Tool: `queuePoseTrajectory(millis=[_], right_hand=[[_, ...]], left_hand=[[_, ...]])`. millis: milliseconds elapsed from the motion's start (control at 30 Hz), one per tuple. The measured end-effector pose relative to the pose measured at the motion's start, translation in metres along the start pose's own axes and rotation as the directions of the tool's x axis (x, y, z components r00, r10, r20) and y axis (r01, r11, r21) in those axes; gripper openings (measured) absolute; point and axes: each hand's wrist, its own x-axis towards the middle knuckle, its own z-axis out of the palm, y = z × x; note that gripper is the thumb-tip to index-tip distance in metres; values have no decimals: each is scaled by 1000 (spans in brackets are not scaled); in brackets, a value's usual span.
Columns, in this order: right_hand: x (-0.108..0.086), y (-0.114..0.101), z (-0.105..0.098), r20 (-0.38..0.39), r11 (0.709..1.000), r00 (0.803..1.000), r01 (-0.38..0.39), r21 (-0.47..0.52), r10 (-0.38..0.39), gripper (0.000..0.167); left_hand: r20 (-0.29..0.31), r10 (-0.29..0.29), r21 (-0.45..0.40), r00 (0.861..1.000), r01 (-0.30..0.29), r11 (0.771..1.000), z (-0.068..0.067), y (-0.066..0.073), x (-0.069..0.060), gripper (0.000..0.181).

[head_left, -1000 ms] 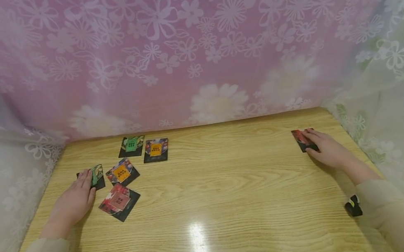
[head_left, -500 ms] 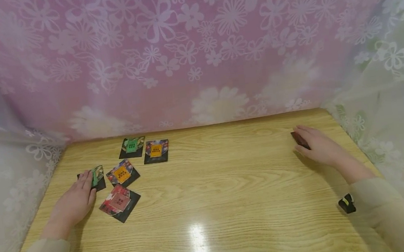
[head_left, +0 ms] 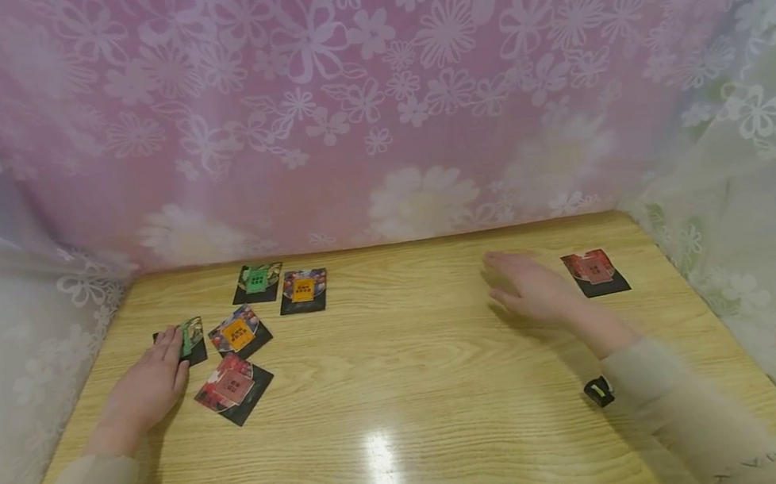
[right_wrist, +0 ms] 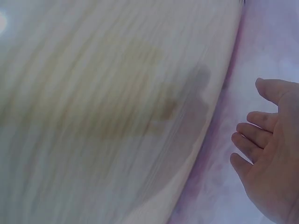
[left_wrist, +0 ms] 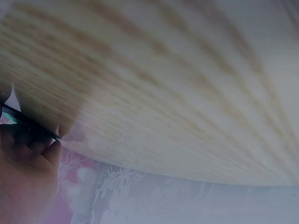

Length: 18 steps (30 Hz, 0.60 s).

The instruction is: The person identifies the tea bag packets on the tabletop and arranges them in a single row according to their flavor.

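My left hand (head_left: 150,383) rests on a small green-and-black square packet (head_left: 193,341) at the table's left side, covering part of it. Close by lie an orange-labelled packet (head_left: 240,333) and a red-labelled packet (head_left: 235,388), both turned at an angle. Farther back, a second green packet (head_left: 258,282) sits beside another orange packet (head_left: 303,291). Over on the right, a second red packet (head_left: 596,272) lies flat by itself. My right hand (head_left: 533,289) hovers to its left with nothing in it; the right wrist view shows its fingers (right_wrist: 254,135) relaxed and apart from the tabletop.
The wood-grain table (head_left: 411,383) reaches back to a pink flowered curtain (head_left: 374,116). White lace-patterned cloth (head_left: 755,248) hangs along both sides. A small black device (head_left: 599,392) sits at my right wrist.
My right hand has let go of the red packet, which now lies fully exposed at the right, and has moved left. My left hand stays on the green packet.
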Motion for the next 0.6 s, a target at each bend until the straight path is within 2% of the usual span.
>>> queuePoseTrajectory(millis=[367,600], right_hand=[[44,-75,19,33,990,990,136,41,-137,68],[68,-121,34,60,970,968,242,36,-244,69]], left_hand=[[0,6,14,1000,-6,1000,-3,3,-2,66],[10,-5,6,1000,5,1000,-4,4,-3,66]])
